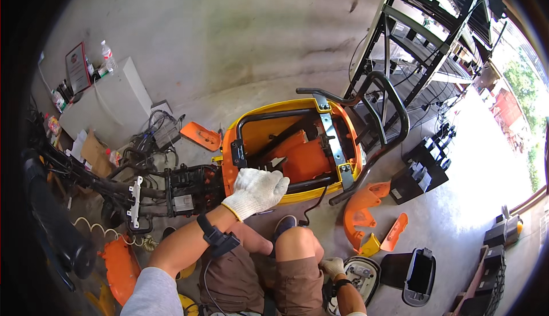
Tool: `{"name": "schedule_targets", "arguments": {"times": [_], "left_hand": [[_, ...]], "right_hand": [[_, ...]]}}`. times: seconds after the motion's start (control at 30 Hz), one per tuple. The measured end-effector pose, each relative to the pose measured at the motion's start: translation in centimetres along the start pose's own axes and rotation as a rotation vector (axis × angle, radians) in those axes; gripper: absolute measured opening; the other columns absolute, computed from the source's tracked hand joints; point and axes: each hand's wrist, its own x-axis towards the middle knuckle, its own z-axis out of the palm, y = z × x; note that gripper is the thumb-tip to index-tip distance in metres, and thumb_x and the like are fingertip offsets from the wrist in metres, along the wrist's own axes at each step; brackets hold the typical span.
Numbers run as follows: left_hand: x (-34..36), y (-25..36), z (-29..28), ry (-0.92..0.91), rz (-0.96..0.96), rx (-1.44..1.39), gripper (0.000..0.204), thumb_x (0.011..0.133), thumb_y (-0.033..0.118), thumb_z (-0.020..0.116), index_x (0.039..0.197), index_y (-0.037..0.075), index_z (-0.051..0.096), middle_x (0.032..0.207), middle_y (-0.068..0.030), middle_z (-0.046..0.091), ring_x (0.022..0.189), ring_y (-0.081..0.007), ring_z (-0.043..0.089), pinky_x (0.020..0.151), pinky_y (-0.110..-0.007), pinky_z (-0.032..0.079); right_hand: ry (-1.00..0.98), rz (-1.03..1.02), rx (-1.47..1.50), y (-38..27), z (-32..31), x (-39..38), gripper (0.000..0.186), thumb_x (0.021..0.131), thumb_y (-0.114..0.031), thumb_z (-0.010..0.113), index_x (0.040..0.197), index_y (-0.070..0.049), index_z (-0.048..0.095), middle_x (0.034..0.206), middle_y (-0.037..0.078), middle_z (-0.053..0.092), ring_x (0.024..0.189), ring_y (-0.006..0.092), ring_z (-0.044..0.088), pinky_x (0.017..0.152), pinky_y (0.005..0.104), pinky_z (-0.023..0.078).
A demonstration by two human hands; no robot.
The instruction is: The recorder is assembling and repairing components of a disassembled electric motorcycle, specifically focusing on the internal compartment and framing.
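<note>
My left hand (258,192), in a white knit glove, is over the near side of the scooter's orange and yellow rear body (231,161). Its fingers are curled closed, and whatever they hold is hidden from view. Beyond it, the body is open on top, with an orange inner panel (309,159), a black frame tube and a metal cross bracket (330,136). Down at my right side, my gloved right hand (333,267) is beside the upturned scooter seat (361,276); its fingers are too small and partly hidden to read.
A black grab rail (394,110) sticks out at the scooter's rear. Orange panels (360,216) and a black storage bucket (420,276) lie on the floor to the right. The stripped front frame (154,193) extends left. A metal rack (400,47) stands at the back right.
</note>
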Motion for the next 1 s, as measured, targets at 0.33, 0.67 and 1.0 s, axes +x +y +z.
{"name": "schedule_targets", "arguments": {"times": [0.33,0.67,1.0], "left_hand": [[0.0,-0.3,0.3,-0.029,0.004,0.011,0.039,0.104,0.039,0.057,0.081,0.012,0.073,0.069,-0.0147,0.072,0.067,-0.0387,0.073,0.062,-0.051,0.058],[0.0,-0.4,0.7,0.069,0.05,0.001,0.036,0.102,0.036,0.063,0.077,0.011,0.07,0.066,-0.0135,0.069,0.062,-0.0381,0.071,0.058,-0.05,0.056],[-0.1,-0.2,0.6,0.054,0.042,0.027,0.038,0.103,0.037,0.061,0.076,0.012,0.069,0.065,-0.0143,0.069,0.064,-0.0388,0.071,0.058,-0.051,0.056]], "right_hand": [[0.285,-0.022,-0.664,5.3,2.7,5.2,0.028,0.077,-0.032,0.079,0.083,-0.006,0.086,0.077,0.014,0.08,0.073,0.0251,0.08,0.075,0.0357,0.063],[-0.023,0.099,0.226,3.2,0.3,2.2,0.026,0.088,-0.017,0.072,0.095,0.007,0.08,0.088,0.009,0.077,0.076,0.0199,0.075,0.073,0.0342,0.061],[-0.04,0.027,0.279,3.2,0.9,1.3,0.024,0.087,-0.008,0.074,0.104,0.008,0.08,0.09,0.011,0.079,0.074,0.0204,0.076,0.07,0.0337,0.063]]}}
